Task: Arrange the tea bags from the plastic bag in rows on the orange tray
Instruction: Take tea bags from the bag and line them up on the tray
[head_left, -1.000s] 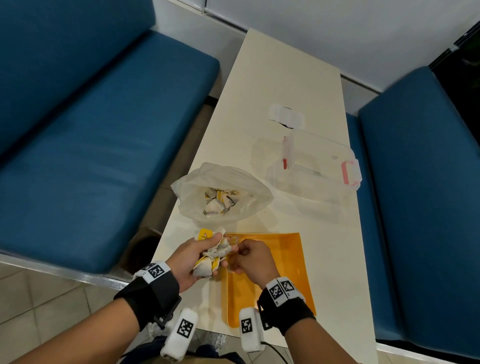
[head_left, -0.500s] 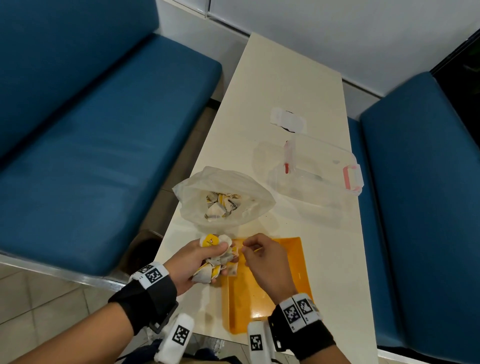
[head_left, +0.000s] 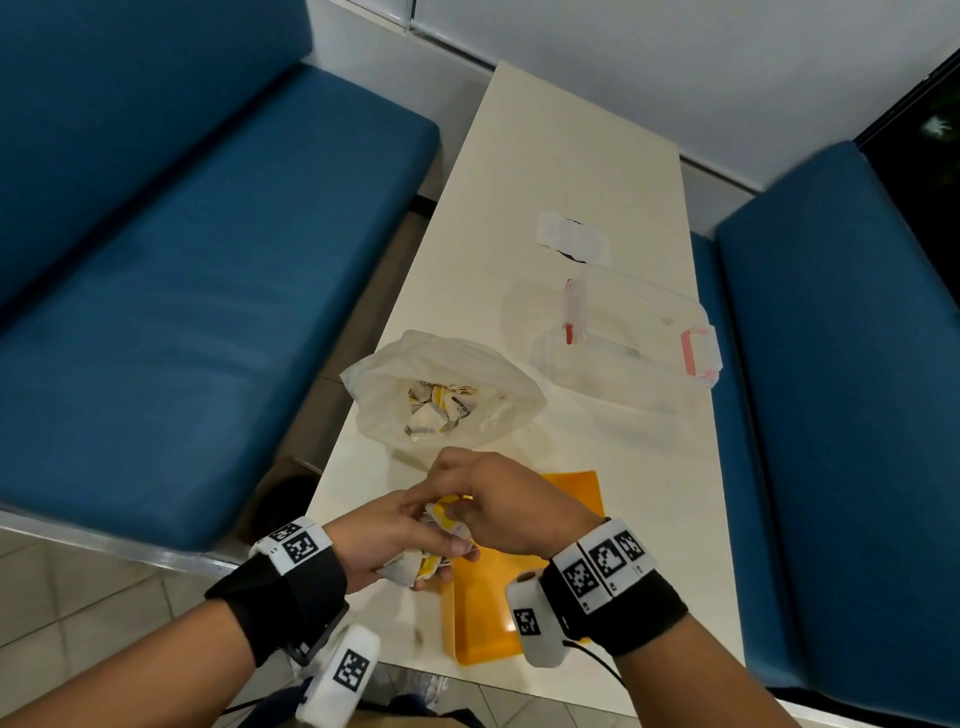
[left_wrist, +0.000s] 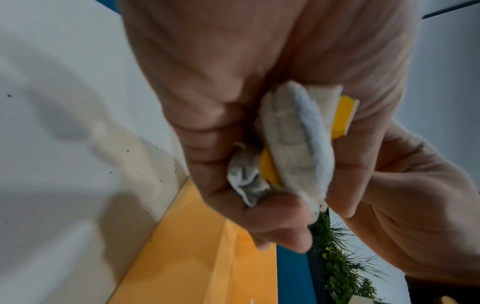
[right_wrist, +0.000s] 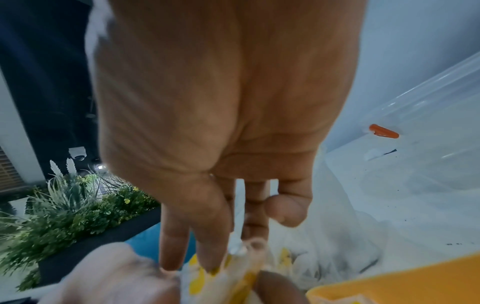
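Head view: left hand (head_left: 387, 540) around tea bags (head_left: 415, 564).

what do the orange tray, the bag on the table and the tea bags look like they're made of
Orange tray: probably hard plastic, going by its smooth, even colour and soft sheen.
Bag: thin plastic film, milky and crinkled, with its contents showing through.
Tea bags that the left hand holds: soft, fuzzy white filter paper, apparently, with yellow card tags.
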